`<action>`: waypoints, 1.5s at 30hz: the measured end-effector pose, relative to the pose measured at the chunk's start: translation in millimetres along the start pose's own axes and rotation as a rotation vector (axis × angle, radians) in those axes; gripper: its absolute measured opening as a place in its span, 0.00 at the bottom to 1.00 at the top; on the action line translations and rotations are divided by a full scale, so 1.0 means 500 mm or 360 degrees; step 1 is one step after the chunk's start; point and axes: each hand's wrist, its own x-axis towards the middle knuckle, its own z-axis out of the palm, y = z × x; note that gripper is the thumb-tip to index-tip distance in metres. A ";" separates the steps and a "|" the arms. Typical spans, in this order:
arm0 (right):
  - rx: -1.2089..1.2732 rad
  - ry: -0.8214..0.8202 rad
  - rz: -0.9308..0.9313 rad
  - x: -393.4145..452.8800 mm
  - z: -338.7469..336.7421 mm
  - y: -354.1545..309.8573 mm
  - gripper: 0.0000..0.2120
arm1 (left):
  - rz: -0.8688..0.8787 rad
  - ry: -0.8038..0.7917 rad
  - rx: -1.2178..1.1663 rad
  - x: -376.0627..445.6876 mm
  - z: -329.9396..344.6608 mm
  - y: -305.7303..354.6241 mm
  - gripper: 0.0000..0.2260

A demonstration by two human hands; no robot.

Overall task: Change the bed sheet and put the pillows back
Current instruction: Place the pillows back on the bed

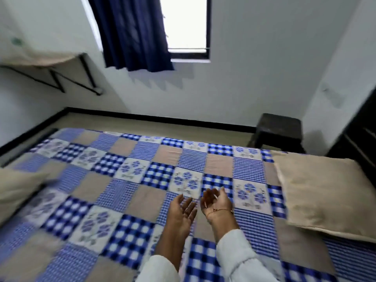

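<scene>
Here, left hand and right hand hover palms-up, fingers loose, holding nothing, over the patchwork bed sheet; one beige pillow lies right, another, blurred, apparently left.

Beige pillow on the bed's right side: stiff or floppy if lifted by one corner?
Probably floppy: the beige fabric pillow looks soft and creased, and lies flat on the blue patchwork sheet. Likely light. Its smooth cover may slip.

Patchwork sheet spread flat; beige pillow right.
</scene>
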 end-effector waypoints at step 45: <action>-0.1451 0.0521 -0.0851 0.182 0.818 1.350 0.33 | -0.0067 0.0224 -0.0130 0.335 -1.018 1.220 0.24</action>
